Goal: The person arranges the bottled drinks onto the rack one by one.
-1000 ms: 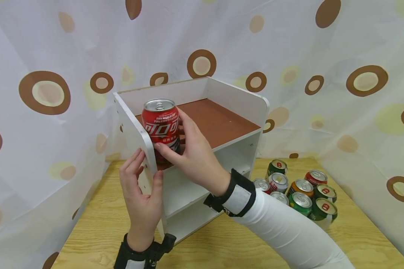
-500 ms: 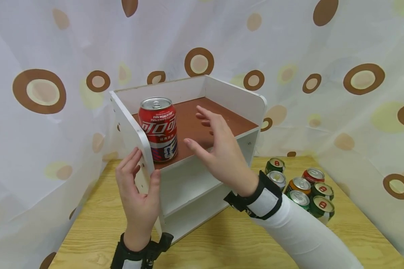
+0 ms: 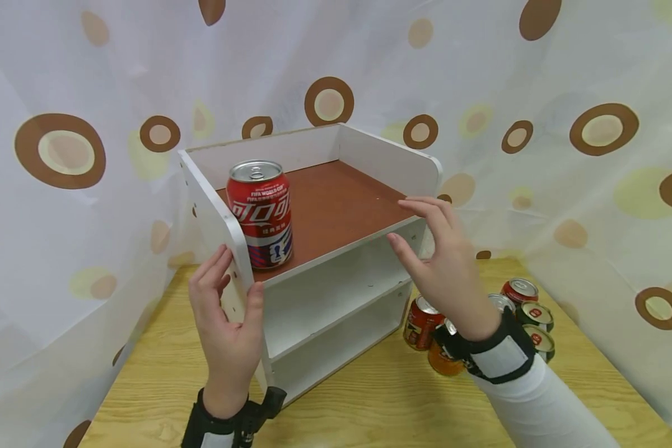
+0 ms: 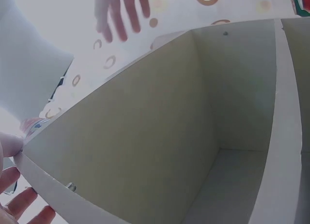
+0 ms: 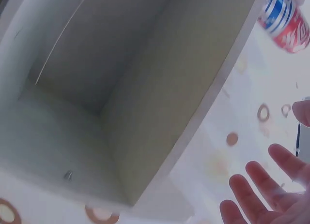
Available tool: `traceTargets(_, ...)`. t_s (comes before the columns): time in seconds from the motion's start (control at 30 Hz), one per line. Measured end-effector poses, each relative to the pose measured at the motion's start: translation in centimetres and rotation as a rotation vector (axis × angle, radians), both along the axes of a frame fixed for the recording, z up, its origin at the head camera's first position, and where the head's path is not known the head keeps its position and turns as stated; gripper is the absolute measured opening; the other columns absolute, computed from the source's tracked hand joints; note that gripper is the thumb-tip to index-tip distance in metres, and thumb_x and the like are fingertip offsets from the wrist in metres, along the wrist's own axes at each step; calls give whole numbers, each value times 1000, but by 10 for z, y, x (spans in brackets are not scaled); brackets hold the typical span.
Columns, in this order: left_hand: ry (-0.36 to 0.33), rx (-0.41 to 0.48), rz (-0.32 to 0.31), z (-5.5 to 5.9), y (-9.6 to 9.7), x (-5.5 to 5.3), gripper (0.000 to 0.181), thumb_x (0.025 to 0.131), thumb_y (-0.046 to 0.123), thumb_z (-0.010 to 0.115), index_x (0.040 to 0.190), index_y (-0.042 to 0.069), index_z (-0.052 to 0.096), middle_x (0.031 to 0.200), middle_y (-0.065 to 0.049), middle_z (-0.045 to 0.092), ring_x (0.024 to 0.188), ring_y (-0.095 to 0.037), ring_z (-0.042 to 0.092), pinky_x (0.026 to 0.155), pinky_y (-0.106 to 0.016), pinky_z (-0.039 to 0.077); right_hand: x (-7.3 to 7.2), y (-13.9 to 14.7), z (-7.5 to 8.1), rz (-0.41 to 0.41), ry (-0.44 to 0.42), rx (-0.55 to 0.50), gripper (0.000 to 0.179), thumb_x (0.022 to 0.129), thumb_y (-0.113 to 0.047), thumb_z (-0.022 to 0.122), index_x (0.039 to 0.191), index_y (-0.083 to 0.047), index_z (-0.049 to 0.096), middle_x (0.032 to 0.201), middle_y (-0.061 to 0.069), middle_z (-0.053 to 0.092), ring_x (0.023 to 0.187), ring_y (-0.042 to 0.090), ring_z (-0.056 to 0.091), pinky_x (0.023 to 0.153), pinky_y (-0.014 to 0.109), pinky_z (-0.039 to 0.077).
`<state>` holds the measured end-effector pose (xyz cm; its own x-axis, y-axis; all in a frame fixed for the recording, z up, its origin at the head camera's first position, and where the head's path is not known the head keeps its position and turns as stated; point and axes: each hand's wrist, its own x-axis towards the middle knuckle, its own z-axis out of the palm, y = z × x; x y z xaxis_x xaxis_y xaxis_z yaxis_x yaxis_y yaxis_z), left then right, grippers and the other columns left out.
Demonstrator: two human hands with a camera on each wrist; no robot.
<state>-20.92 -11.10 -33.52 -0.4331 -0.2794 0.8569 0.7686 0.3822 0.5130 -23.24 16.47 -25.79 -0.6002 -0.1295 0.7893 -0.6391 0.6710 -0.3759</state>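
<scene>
Red can (image 3: 260,214), upright on shelf (image 3: 336,196) (now released), right hand (image 3: 450,270) farther off

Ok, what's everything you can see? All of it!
table: 1, light wood, underneath
shelf: 1, white with brown top, on table
can: 1, red, on shelf's top, front left
other cans: at least six, red, orange, green, table's right, some hidden
spotted cloth: pieces unclear, mostly white, behind
wristbands: 2, black and white, lower half
sleeve: 1, white, lower right
left hand: 1, bare, at shelf's left edge
right hand: 1, bare, right, holding nothing
</scene>
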Motion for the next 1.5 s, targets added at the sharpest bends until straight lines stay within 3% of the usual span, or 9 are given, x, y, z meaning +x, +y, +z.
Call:
traceTargets(0.17,8,-1,-1,0,0,0,50,101,18,65,141,-6,49,144,-26,48,136,-18,45,105,-30,42,-1,27,-10,-94,24,-19,47,92,-8,76,136,-2,61,136,18,57,130,33,52,109,54,41)
traceTargets(0.43,9,0,0,0,1,1,51,102,20,64,141,-7,48,144,-27,47,137,-18,44,106,-28,42,3,52,-31,-181,-14,-15,43,92,-8,76,133,-1,63,135,19,58,128,37,52,104,59,43)
traceTargets(0.63,8,2,1,0,1,1,50,101,19,64,142,-6,48,144,-27,47,136,-18,44,106,-28,42,7,67,-45,-225,-83,-39,41,94,-8,74,132,-1,63,130,22,58,118,38,55,97,53,43)
traceTargets(0.87,20,4,0,0,2,1,50,101,18,65,142,-6,49,144,-26,48,136,-17,44,105,-28,42,10,78,-61,-254,-152,-56,38,95,-9,72,131,0,63,127,24,58,114,40,57,95,58,47)
traceTargets(1.27,22,3,-10,0,1,0,50,101,18,66,142,-5,49,144,-24,48,136,-16,44,105,-29,41,12,89,-99,-298,-285,52,46,97,-18,72,138,-3,57,128,25,55,113,43,55,85,62,49)
traceTargets(1.5,-10,13,-21,0,1,1,50,99,13,67,141,-6,48,146,-21,48,136,-17,44,106,-30,41,13,97,-124,-352,-320,125,54,94,-20,76,138,4,54,126,30,54,111,47,53,83,63,47)
